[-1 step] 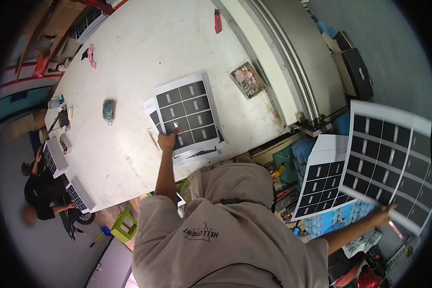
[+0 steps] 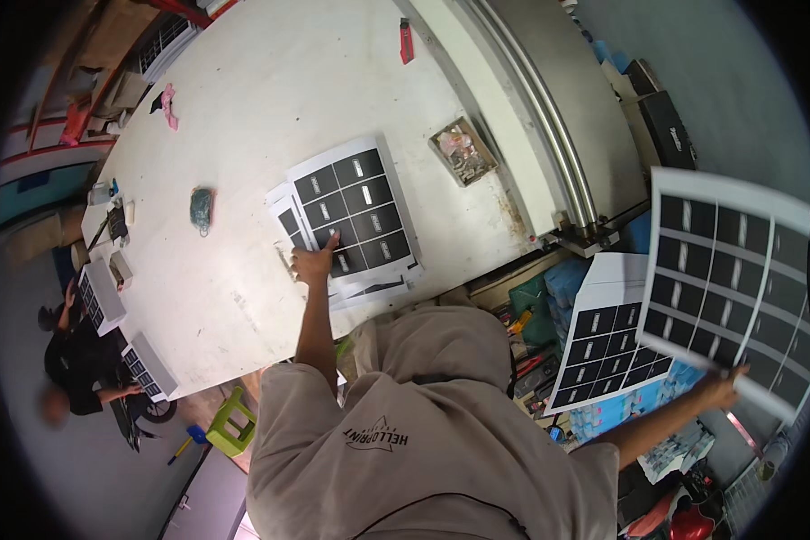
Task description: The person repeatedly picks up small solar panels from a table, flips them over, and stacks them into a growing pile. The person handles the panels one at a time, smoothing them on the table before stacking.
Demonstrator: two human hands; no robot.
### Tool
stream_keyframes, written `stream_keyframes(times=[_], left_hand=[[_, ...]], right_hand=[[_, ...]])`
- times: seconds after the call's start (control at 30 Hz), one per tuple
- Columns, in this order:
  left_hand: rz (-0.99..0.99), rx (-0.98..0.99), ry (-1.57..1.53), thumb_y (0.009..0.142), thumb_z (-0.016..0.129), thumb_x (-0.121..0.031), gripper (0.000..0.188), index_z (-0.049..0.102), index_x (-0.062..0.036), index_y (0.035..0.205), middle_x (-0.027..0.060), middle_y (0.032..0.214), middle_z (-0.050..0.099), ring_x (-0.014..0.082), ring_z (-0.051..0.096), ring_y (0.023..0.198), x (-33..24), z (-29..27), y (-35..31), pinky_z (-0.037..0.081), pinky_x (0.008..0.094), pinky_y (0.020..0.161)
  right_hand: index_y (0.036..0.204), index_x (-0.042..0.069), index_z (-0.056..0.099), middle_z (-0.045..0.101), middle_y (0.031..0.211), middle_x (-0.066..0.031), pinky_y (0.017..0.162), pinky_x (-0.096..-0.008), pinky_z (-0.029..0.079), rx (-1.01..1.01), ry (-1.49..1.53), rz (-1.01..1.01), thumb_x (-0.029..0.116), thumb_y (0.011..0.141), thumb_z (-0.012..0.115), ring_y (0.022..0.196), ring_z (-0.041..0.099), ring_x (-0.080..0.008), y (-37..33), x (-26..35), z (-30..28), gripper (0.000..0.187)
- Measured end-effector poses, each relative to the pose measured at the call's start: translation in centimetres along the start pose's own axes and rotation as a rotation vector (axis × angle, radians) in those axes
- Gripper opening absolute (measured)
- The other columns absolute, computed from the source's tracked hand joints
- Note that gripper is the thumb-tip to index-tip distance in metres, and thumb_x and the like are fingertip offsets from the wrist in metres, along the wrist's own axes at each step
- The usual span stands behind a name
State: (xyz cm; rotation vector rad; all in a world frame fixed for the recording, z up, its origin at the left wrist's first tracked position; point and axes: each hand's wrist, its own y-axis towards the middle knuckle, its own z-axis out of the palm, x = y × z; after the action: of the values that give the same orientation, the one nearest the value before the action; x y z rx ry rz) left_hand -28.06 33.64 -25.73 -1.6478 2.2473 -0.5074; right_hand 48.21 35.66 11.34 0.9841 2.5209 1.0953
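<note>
Right grip, four o'clock, holds a printed sheet by its lower edge, slightly higher than a moment ago: judged mid-handling. Left grip touches the printed stack, nine o'clock; pinching, cannot tell. Worktop extends toward eleven; near edge just below stack; steel rails bound one-thirty.

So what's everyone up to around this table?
Someone at a big white table is handling printed sheets. Their left hand is on a pile of dark-panelled sheets, while their right hand holds a large sheet by its near edge, off to the right. Across on the left, another person has more printed sheets at hand. A red cutter lies on the table's far side.
</note>
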Motion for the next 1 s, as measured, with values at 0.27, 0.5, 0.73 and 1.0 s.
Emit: stream_keyframes(times=[0.27,0.5,0.73,1.0], left_hand=[[0.248,-0.131,0.047,0.059,0.084,-0.067,0.138,0.006,-0.0094,0.158,0.0353,0.158,0.001,0.0501,0.001,0.148,-4.7,4.5,-2.0,0.01,0.0696,0.113],[0.942,-0.402,-0.254,0.075,0.083,-0.041,0.084,0.046,-0.0025,0.139,0.0316,0.146,0.035,0.0485,0.033,0.137,-12.8,3.5,-5.8,0.027,0.0614,0.11],[0.424,0.829,-1.17,0.082,0.081,-0.038,0.046,0.068,-0.0011,0.107,0.0063,0.09,0.069,0.0205,0.065,0.084,-26.7,2.7,-10.4,0.051,0.0309,0.082],[0.516,0.606,-1.133,0.082,0.08,-0.018,0.035,0.069,0.0057,0.106,0.0124,0.097,0.072,0.018,0.068,0.082,-18.4,-4.2,-6.0,0.054,0.0312,0.074]], right_hand=[[0.105,-0.015,0.051,0.061,0.1,-0.0272,0.082,-0.0436,0.052,-0.133,0.945,0.314,0.033,0.089,0.075,0.088,0.062,-0.0317,-1.9,27.5,26.1,0.056],[0.114,-0.013,0.056,0.062,0.114,-0.0226,0.087,-0.0369,0.051,0.802,1.363,0.717,0.02,0.091,0.073,0.1,0.063,-0.0253,-11.1,29.9,36.4,0.043],[0.119,-0.011,0.058,0.07,0.096,-0.0197,0.075,-0.034,0.053,0.737,0.581,0.238,0.047,0.083,0.077,0.085,0.068,-0.0256,-11.1,10.7,21.2,0.071],[0.136,-0.015,0.048,0.051,0.137,-0.0312,0.101,-0.0532,0.045,1.113,-0.141,0.977,0.099,0.056,0.052,0.125,0.053,-0.0435,-19.4,-10.5,3.5,0.139]])
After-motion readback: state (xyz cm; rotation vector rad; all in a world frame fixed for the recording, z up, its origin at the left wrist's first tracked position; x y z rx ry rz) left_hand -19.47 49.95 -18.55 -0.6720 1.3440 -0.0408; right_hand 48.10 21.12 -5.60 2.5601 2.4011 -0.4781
